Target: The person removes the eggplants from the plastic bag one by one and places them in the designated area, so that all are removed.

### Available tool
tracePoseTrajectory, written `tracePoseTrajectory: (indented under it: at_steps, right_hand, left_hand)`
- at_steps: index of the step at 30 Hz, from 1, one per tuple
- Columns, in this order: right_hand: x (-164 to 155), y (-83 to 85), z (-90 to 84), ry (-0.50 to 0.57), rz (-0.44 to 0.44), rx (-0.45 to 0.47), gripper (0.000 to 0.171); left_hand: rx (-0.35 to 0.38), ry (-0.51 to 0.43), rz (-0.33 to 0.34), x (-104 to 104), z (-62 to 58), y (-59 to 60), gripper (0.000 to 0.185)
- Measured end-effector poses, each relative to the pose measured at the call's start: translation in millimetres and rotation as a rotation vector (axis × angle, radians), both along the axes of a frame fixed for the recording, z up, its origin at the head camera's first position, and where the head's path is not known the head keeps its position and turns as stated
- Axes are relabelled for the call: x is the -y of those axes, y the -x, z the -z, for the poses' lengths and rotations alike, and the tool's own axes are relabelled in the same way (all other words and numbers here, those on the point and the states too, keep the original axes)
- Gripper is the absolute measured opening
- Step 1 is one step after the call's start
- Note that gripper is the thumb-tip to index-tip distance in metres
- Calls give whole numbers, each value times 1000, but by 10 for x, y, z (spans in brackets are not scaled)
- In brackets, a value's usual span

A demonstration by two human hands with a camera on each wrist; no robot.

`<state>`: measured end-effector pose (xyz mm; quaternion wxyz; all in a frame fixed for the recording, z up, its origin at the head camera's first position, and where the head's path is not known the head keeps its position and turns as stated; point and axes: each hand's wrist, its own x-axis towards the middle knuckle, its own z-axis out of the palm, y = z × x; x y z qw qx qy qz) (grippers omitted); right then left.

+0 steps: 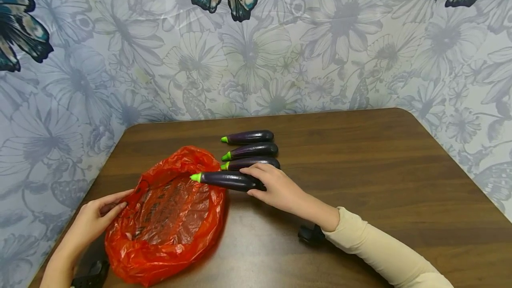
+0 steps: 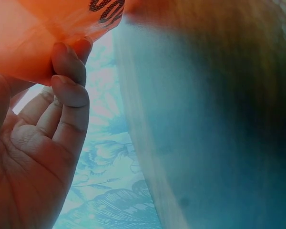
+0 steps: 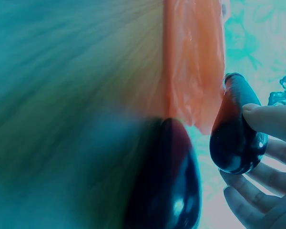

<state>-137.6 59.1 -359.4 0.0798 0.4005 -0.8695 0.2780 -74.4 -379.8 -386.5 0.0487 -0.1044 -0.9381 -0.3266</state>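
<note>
The right hand (image 1: 280, 190) grasps the nearest eggplant (image 1: 228, 180) on the desk (image 1: 360, 168), while the left hand (image 1: 96, 219) pinches the orange bag (image 1: 168, 221) edge.

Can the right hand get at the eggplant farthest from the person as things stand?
Probably not at once: the right hand grips the nearest eggplant. The farthest eggplant lies uncovered, beyond two others.

The head view is evenly lit and sharp, its edges bowed. Both wrist views are blurred, washed teal, and overexposed near the wall.
</note>
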Motion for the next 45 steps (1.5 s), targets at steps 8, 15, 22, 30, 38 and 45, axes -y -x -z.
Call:
tracePoseTrajectory:
  at_steps: [8, 15, 22, 30, 38, 45]
  right_hand:
    - [-292, -64, 36, 13, 20, 31, 49]
    - [-475, -112, 76, 19, 23, 56, 51]
    - [-622, -189, 122, 25, 37, 48, 51]
    - [-734, -265, 172, 14, 57, 64, 50]
    - [-670, -269, 175, -88, 46, -24, 51]
    - [-607, -238, 207, -140, 35, -52, 50]
  left_hand:
    - [7, 3, -9, -15, -15, -1, 34]
    - [16, 9, -14, -21, -24, -4, 34]
    - [0, 17, -12, -17, -12, 2, 34]
    - [-17, 35, -14, -13, -19, 0, 33]
    - [-13, 40, -17, -12, -21, 1, 34]
    - [-13, 32, -13, -7, -14, 0, 34]
